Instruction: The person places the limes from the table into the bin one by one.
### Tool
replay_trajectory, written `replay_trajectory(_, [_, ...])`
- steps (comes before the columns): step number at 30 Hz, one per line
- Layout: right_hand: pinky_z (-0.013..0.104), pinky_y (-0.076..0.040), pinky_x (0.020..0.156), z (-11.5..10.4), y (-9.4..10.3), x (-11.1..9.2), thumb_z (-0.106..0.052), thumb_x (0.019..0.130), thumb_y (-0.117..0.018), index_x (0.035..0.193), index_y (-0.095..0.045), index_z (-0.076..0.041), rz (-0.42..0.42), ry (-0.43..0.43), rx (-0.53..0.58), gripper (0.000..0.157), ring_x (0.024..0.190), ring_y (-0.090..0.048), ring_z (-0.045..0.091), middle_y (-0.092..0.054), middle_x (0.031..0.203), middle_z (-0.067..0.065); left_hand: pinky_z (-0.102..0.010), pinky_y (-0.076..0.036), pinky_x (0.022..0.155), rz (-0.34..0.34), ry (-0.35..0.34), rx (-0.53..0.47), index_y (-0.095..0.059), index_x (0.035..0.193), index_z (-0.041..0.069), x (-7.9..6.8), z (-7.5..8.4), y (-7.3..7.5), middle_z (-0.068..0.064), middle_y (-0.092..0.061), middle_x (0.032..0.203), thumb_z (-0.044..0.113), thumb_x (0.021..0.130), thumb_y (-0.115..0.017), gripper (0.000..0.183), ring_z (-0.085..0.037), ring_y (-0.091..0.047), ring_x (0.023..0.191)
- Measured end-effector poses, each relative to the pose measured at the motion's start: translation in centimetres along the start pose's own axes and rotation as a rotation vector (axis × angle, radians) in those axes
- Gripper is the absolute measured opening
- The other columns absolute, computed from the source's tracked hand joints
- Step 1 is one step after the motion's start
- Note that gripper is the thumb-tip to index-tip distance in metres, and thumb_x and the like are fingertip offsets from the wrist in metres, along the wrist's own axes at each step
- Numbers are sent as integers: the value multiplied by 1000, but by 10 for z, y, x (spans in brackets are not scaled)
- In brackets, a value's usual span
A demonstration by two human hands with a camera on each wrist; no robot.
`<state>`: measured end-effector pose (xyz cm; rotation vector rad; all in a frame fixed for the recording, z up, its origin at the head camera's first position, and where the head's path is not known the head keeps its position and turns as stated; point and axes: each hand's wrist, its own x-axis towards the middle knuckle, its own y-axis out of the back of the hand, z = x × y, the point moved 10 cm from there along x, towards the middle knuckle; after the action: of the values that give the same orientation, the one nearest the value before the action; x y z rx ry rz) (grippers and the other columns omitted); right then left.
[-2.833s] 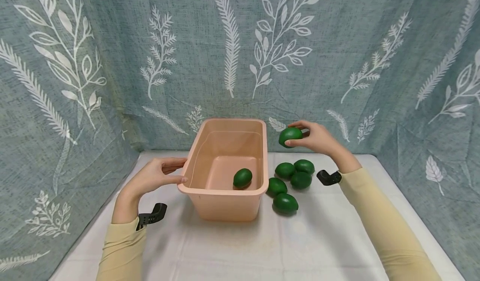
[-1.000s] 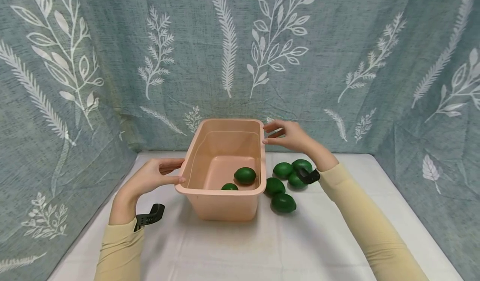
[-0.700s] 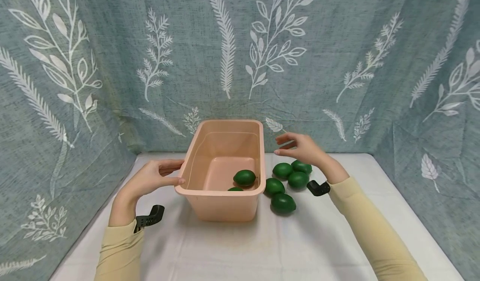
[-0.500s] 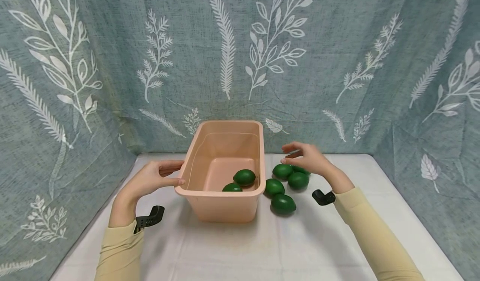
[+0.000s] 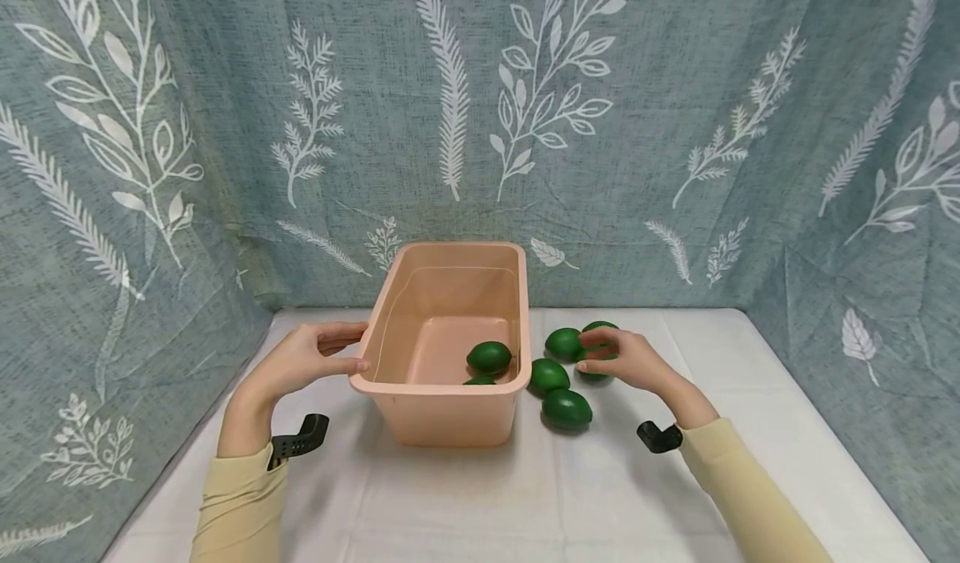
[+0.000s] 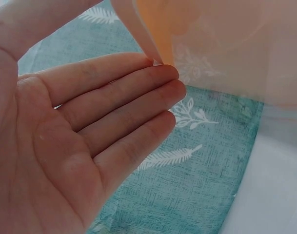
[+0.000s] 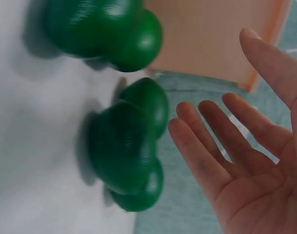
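Note:
A peach-coloured plastic bin [image 5: 442, 389] stands mid-table. Inside it lies a dark green lime [image 5: 489, 356], with a sliver of a second lime [image 5: 480, 381] showing above the near rim. My left hand [image 5: 303, 354] touches the bin's near-left rim, its fingers straight in the left wrist view. Right of the bin, several limes lie on the table, including a front one [image 5: 567, 409] and one by the bin wall [image 5: 550, 377]. My right hand [image 5: 630, 359] is at the back group, spread and holding nothing; its fingers partly hide a lime [image 7: 121, 148] in the head view. The right wrist view shows a gap between them.
A white cloth [image 5: 450, 505] covers the table. Teal leaf-print curtain [image 5: 637, 171] hangs close behind the bin and along both sides. Each wrist carries a black camera mount, the right one [image 5: 660, 436] low over the cloth.
My right hand released a lime into the bin, then moved right and down to the limes on the table. The lime near the front rim rolled about. My left hand stayed at the rim.

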<state>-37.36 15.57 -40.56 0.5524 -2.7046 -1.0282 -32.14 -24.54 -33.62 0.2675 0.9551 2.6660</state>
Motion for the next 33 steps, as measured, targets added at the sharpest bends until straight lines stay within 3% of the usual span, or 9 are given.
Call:
replay_trajectory(14, [38,-55,85,24,-33,-21,-34,81,-75,126,-58,-5,-21,0,30,56,105,-64,28,-61,124,15,-48,-45,103,-1,-4,1,-51,137,4,-1,0,0,-16,-52,138,34,82,-74,67,-37,-45,130])
replay_trajectory(21, [36,-56,84,26,-46,-26,-34,80,-76,124,-59,-4,-30,23,37,55,103,-65,28,-62,122,16,-48,-46,102,5,-7,5,-51,137,4,-1,-1,0,-16,-52,138,35,82,-74,67,-37,-46,130])
replay_trajectory(33, [34,-56,82,29,-57,-28,-33,78,-78,118,-62,-9,-39,-16,32,49,97,-66,22,-63,118,11,-48,-45,103,-3,0,8,-50,137,5,-1,-3,-1,-16,-52,138,36,82,-74,68,-36,-45,131])
